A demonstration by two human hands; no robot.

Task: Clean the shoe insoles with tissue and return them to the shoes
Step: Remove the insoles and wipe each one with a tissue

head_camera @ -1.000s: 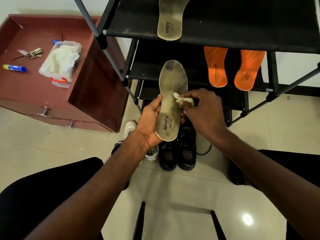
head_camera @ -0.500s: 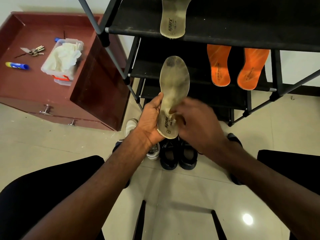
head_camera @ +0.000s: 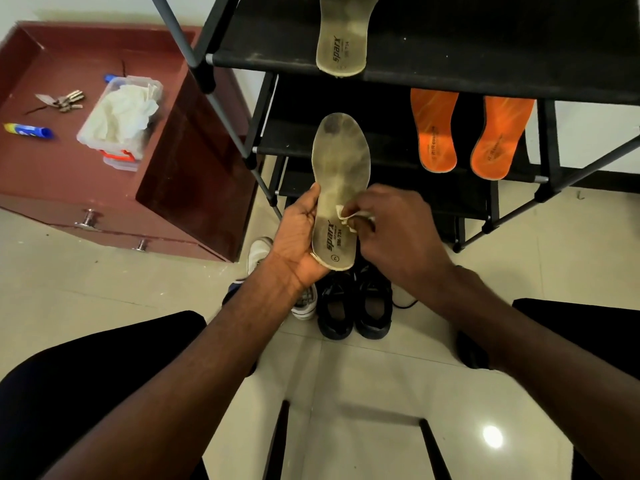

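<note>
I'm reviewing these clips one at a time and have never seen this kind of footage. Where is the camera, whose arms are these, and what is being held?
There is no machine: a person wears one wide-angle camera on the head, looking down at their own arms. The left hand holds a worn grey insole by its heel end. The right hand pinches a small piece of tissue against it. Behind stands a black shoe rack with a second grey insole on top and two orange insoles on a lower shelf. Black shoes and a white shoe sit on the floor. To the left, a red cabinet carries a clear box of tissues, keys and a blue tube.
</note>
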